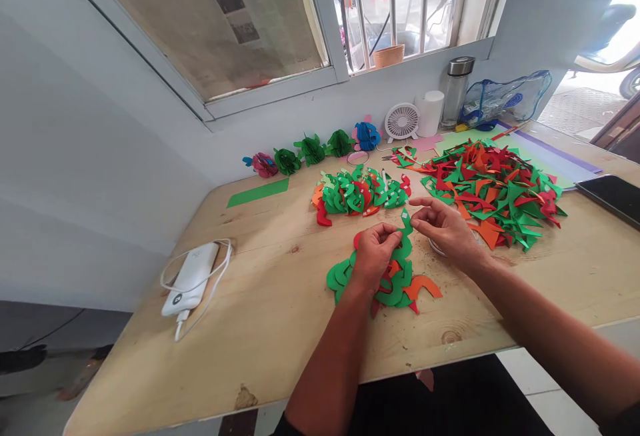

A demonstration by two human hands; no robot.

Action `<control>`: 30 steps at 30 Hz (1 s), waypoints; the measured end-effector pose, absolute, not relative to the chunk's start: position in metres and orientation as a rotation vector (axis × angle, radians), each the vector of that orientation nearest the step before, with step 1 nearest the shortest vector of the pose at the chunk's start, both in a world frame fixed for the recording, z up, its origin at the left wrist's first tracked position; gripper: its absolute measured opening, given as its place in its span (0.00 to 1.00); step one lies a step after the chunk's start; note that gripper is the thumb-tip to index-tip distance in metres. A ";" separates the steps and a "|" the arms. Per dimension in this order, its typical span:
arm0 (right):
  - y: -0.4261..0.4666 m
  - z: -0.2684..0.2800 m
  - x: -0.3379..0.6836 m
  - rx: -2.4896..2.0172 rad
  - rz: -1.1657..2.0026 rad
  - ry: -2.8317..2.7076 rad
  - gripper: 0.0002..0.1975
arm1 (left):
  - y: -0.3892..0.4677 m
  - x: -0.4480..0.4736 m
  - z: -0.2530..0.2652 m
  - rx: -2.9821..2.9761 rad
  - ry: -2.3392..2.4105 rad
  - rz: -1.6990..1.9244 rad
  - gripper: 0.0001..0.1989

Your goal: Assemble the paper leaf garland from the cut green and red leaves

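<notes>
Both hands, left hand [374, 251] and right hand [445, 228], pinch one green paper strip [405, 233] above a pile of paper cut-outs [395, 286] near the desk's [280, 303] front edge.

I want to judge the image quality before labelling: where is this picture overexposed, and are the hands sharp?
Head view: daylight blows out the doorway at upper right; the window is bright too. Left hand, right hand and paper pieces are sharp; the table edges bend from wide-angle distortion.

On the table [260, 316], 3 paper piles: the nearest pile [395, 286] under both hands, a second pile [357, 193] behind it, the largest pile [493, 189] right. Power bank [191, 279] lies left. Fan [401, 121] stands behind, against the wall.
</notes>
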State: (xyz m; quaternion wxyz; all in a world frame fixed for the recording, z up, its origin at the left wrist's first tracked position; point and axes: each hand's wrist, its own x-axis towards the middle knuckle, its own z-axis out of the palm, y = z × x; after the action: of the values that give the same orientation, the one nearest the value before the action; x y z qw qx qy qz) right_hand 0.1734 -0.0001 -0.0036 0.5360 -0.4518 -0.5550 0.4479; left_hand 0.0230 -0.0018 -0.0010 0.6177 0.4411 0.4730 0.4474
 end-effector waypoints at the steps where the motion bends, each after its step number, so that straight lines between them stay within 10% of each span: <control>1: 0.000 -0.003 0.173 -1.081 1.071 -1.311 0.17 | -0.002 0.023 -0.002 0.998 1.084 1.025 0.10; 30: -0.007 -0.001 0.178 -0.986 0.091 -2.082 0.10 | 0.003 0.012 0.000 0.903 1.104 1.051 0.10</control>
State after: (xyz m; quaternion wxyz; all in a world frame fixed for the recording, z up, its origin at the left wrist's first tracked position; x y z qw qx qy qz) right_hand 0.1777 -0.0068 -0.0013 0.4061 -0.3908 -0.8252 0.0359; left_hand 0.0122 0.0031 0.0001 0.6326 0.3946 0.4826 0.4595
